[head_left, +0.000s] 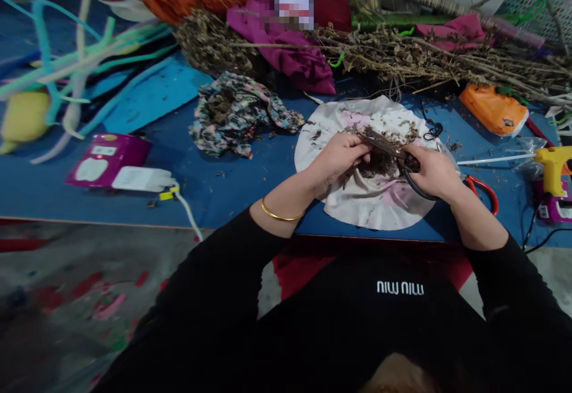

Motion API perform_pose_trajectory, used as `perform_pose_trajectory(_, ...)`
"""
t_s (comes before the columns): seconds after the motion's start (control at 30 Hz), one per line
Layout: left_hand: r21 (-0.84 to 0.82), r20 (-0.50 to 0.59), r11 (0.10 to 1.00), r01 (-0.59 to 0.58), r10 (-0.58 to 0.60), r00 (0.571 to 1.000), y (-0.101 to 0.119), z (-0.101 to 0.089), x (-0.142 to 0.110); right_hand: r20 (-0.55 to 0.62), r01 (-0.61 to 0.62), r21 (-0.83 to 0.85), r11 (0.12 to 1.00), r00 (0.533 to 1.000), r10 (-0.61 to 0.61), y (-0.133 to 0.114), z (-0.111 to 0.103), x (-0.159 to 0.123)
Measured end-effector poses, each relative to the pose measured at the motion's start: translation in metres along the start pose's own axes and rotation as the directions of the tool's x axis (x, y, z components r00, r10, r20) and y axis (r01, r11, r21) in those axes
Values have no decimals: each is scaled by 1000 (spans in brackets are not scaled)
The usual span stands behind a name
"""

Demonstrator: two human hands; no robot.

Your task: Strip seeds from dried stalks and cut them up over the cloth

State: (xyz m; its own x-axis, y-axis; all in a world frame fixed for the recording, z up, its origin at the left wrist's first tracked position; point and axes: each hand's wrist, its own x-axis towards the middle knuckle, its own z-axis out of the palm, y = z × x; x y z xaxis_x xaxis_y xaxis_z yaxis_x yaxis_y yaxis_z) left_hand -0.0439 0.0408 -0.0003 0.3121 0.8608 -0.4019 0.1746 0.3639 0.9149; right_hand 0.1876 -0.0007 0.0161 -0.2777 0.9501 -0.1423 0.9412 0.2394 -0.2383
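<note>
The right hand's (431,170) fingers wrapped the handles of the scissors (381,142); the left hand's (337,158) fingertips pressed together by the blades, whether on anything I couldn't tell. Scissors and hands partly hid a plant heap (375,167) on a round cloth (384,219). Around lay a floral cloth (274,110), branches (429,62) and a glue gun (554,170). Both forearms angled inward.

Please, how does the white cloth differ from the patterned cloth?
The white cloth is pale with pinkish patches; the patterned cloth is dark and multicoloured. The white cloth is spread roughly round, with wrinkles; the patterned cloth is bunched up and looks smaller. Both carry brown, dry-looking bits.
</note>
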Motion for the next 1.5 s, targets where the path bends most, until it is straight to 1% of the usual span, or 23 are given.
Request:
perform_pose_trajectory(0.07,-4,14,1000,14,-14,1000,-1,-1,1,0,3,10,1000,1000,-3,0,0,0)
perform_pose_trajectory(0.2,-74,38,997,16,-14,999,-4,0,3,-12,8,24,1000,1000,-7,2,0,0)
perform_pose_trajectory(0.4,-99,27,995,23,-20,999,-1,3,2,-19,11,41,999,1000,-10,2,1,0)
perform_pose_trajectory(0.57,-56,3,998,37,-36,999,-2,4,4,-6,10,11,1000,1000,-10,-1,-1,-1)
perform_pose_trajectory(0.7,-30,19,999,43,-42,999,-4,4,7,8,20,-26,999,1000,-20,-3,0,-2)
perform_pose_trajectory(0.97,-50,30,995,85,-83,996,0,3,4,25,30,-25,999,999,-29,-2,3,-1)
perform_pose_trajectory(1.2,-12,39,998,59,-58,998,-4,4,7,10,47,-86,995,999,-46,-4,4,-1)
perform_pose_trajectory(1.5,-39,30,996,83,-82,996,-5,3,8,35,24,-66,998,999,-22,-7,1,-2)
